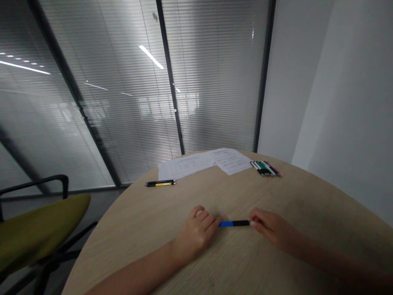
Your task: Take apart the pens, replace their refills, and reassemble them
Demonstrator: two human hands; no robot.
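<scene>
Blue and black barrel: one pen (233,223) is held crosswise at the table (138,221), inward from the curved left edge and nearer the wearer than the far edge. Its left end is gripped in the bent fingers of the left hand (198,231); the thumb is hidden, so the pressure there cannot be told. Its right end is pinched by the right hand (274,230), between thumb and forefinger. By this two-ended hold the pen is probably kept level and stopped from rolling; whether it is rested on the wood or lifted just off it cannot be made out. Both tips are screened by the fingers.

Along the far edge, printed sheets (187,166) are spread, overlapping, their text too small to be read. Just beside their near left corner, toward the left edge, two pens (160,183) are laid side by side, one marked with yellow. Toward the far right edge a row of pens (266,169) is set close together, perhaps aligned for easy counting.

Past the left edge a green-seated chair (46,229) is parked. Reach beyond the far edge is limited by a glass partition with blinds (215,82); the right side is bounded by a pale wall (353,102).
</scene>
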